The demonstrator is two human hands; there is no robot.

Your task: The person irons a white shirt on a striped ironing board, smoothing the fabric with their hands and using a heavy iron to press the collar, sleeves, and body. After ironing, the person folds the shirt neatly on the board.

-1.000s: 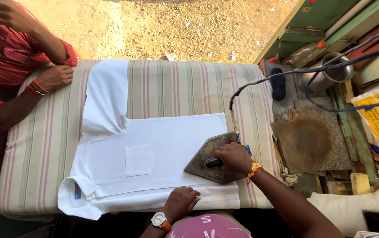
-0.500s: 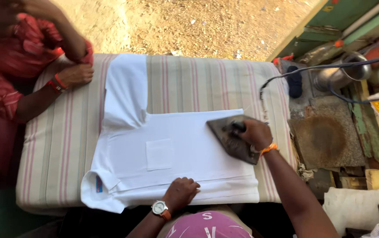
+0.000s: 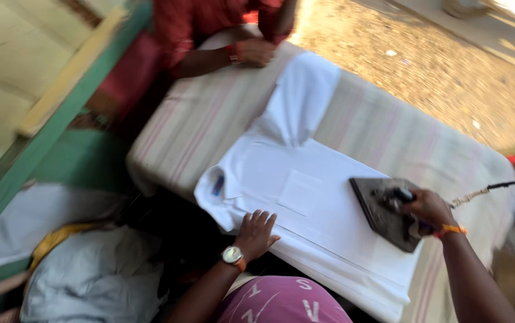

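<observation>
Two hands are working a white shirt (image 3: 317,209) lying on the striped surface (image 3: 209,119): right hand (image 3: 428,209) is gripping the iron (image 3: 386,212) closed, left hand (image 3: 256,233) is pressing spread flat at its near edge.

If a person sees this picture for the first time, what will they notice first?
First, the white shirt spread flat on the striped padded table. The right hand holds a dark heavy iron on the shirt's right part, while the left hand presses the near edge. At the far end, another person's hand rests on the table.
</observation>
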